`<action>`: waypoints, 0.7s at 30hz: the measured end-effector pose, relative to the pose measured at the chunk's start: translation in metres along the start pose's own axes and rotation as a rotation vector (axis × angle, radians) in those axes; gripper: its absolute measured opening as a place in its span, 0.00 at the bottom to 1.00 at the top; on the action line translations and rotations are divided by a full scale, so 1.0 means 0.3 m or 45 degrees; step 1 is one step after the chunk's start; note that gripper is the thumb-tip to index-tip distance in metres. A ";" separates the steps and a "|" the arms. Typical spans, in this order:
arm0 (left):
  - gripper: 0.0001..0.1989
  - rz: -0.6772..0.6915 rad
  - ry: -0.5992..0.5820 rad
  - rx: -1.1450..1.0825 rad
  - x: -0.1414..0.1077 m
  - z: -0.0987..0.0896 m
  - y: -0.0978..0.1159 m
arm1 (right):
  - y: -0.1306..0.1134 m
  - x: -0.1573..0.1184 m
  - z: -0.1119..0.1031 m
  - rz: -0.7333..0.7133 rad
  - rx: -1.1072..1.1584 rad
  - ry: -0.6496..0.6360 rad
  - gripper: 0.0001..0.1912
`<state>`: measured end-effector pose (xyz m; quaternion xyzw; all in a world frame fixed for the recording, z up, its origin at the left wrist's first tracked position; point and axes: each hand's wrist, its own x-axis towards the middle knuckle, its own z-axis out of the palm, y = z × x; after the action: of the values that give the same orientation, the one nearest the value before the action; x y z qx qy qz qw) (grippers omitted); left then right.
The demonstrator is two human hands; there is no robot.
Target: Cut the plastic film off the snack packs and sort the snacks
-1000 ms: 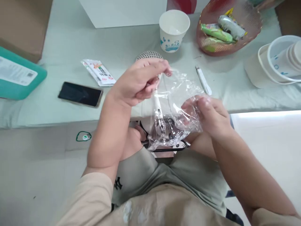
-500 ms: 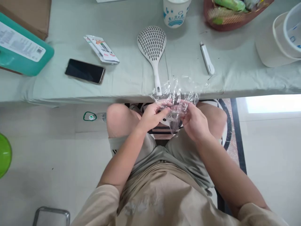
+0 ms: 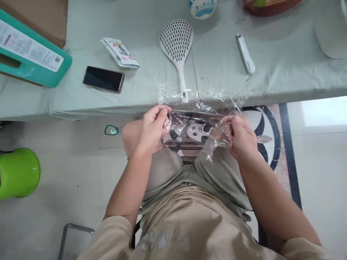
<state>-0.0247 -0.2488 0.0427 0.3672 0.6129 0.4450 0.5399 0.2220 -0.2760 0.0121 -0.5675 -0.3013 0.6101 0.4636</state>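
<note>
A clear, crinkled plastic film (image 3: pixel 202 108) is stretched between my two hands, above my lap at the table's front edge. My left hand (image 3: pixel 155 124) pinches its left side between thumb and fingers. The right side is gripped by my right hand (image 3: pixel 240 135), fingers curled round the edge. Just beyond the film, a white slotted skimmer (image 3: pixel 177 43) lies on the cloth, its handle end partly behind the plastic. Through the film a panda picture (image 3: pixel 199 130) shows below.
On the cloth-covered table (image 3: pixel 143 86) lie a phone (image 3: pixel 103 78), packets (image 3: pixel 120 53) and a white cutter (image 3: pixel 245 54). A teal container (image 3: pixel 29 50) is left, a paper cup (image 3: pixel 202 8) at the back. A green bin (image 3: pixel 20 173) stands on the floor.
My hands have moved apart, and the bunched film is now spread wide between them. The view has shifted, showing more of the green bin and less of the basket and tubs.
</note>
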 end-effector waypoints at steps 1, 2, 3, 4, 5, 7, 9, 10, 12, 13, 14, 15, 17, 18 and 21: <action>0.09 -0.003 0.013 0.025 0.008 -0.013 -0.003 | -0.007 0.000 0.000 0.015 0.023 0.009 0.24; 0.10 0.000 0.029 0.040 0.017 -0.027 -0.010 | -0.013 0.002 -0.001 0.028 0.039 0.027 0.25; 0.11 0.008 0.050 0.048 0.029 -0.041 -0.019 | -0.018 0.007 -0.002 0.042 0.046 0.048 0.26; 0.12 0.017 0.076 0.050 0.040 -0.054 -0.029 | -0.021 0.014 -0.004 0.056 0.044 0.073 0.27; 0.12 0.026 0.107 0.046 0.052 -0.065 -0.039 | -0.023 0.021 -0.006 0.070 0.034 0.103 0.27; 0.13 0.037 0.162 0.026 0.069 -0.077 -0.054 | -0.024 0.038 -0.008 0.095 0.004 0.182 0.28; 0.13 0.041 0.215 -0.031 0.078 -0.078 -0.060 | -0.019 0.050 -0.007 0.102 0.010 0.241 0.26; 0.13 0.033 0.236 -0.080 0.079 -0.075 -0.060 | -0.014 0.053 -0.006 0.101 0.044 0.233 0.25; 0.14 -0.010 0.264 -0.206 0.080 -0.067 -0.059 | 0.004 0.051 -0.004 0.126 0.152 0.121 0.23; 0.14 -0.038 0.271 -0.272 0.080 -0.063 -0.059 | 0.016 0.045 -0.003 0.159 0.193 0.032 0.23; 0.14 -0.061 0.271 -0.328 0.080 -0.061 -0.060 | 0.030 0.037 -0.002 0.201 0.202 -0.061 0.24; 0.14 -0.074 0.268 -0.372 0.080 -0.060 -0.063 | 0.045 0.027 -0.001 0.242 0.177 -0.146 0.25; 0.14 -0.066 0.250 -0.430 0.082 -0.062 -0.069 | 0.075 0.007 0.003 0.280 0.077 -0.262 0.25; 0.13 -0.050 0.238 -0.447 0.083 -0.065 -0.072 | 0.087 -0.001 0.005 0.279 0.032 -0.296 0.24; 0.15 0.006 0.223 -0.449 0.086 -0.079 -0.072 | 0.099 -0.014 0.013 0.224 0.011 -0.263 0.24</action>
<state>-0.0513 -0.2356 0.0143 0.2283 0.5690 0.5772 0.5394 0.2113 -0.2906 -0.0121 -0.5238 -0.2938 0.7050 0.3772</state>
